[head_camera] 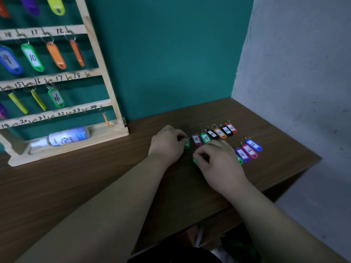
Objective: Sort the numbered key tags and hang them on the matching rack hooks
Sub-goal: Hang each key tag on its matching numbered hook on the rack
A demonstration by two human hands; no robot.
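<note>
Walls first: flat teal wall (pixel 171 54) behind, rough grey plaster wall (pixel 294 73) on the right, meeting in a corner. Below them I've got the counter (pixel 85 186), dark brown wood-grain. Its right edge cuts off just beyond the tags, its front edge drops away under the arms, and bare grain runs between the rack's base and the hands.

The rack (pixel 109 88), pale raw wood, stands at far left. Its rails are hand-lettered 10, 11, 12, then 15 to 18, then 19 to 24, each with a small wire hook (pixel 87 74). Hanging there I read blue 9 (pixel 8 59), green 10 (pixel 32 57) and green 16 (pixel 56 97); the orange and yellow ones show no number.

Left grip (pixel 167 143): fingers curled, thumb and forefinger pinching the ring of the far green tag (pixel 187 144), number hidden. Right grip (pixel 220 160), just beside it and nearer me, is pinching the ring of the near green tag (pixel 195 161) the same way. Both tags lie on the counter.

A clear bottle (pixel 66 138) lies in the rack's base tray, label showing 75.

Loose oval plastic tags lie in two slanting rows. The back row has magenta 18 (pixel 196 139), green 19 (pixel 205 138), a black one (pixel 212 134) I read as 20, orange 21 (pixel 220 133), black 22 (pixel 227 130) and red 23 (pixel 232 128). The front row has purple 21 (pixel 242 154), pink 22 (pixel 249 150) and blue 23 (pixel 253 144).
</note>
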